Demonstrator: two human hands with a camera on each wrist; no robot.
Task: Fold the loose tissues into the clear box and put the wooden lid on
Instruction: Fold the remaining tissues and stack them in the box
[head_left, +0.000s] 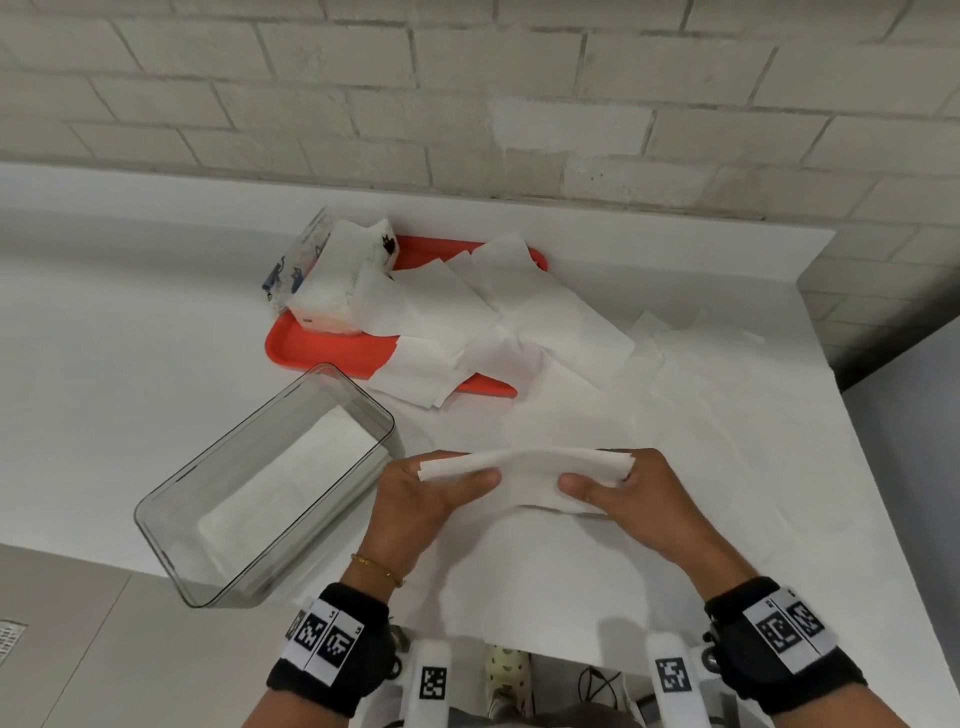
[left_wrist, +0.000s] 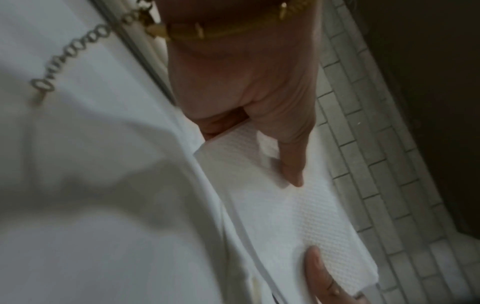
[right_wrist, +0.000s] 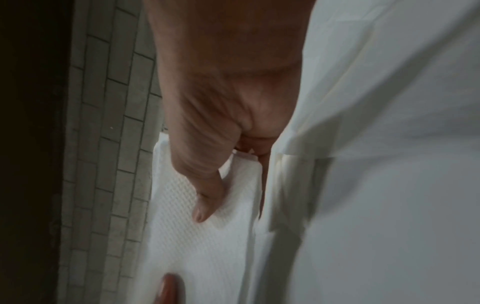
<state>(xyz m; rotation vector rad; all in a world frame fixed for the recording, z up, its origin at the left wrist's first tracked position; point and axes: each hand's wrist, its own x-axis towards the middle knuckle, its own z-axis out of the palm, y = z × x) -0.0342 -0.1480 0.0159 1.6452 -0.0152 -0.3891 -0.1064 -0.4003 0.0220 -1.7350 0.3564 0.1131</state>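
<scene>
We face a wall of pale painted brick behind a white counter that meets it along a low lip. At the lower left we see beige floor; at the right, a grey surface beyond the counter's edge.

The folded tissue is white with a fine embossed dimple grid, plain in both wrist views. The loose tissues toward the far edge of the table are the same white, and the table itself is white too. The tray beneath them is bright orange-red. The tissue pack on the tray is white with small dark blue and black printed figures. The clear box is see-through with a grey tint. The wall is off-white brick with grey joints. The wrist bands are black with black-and-white square-patterned tags, and the bracelet is gold.
</scene>
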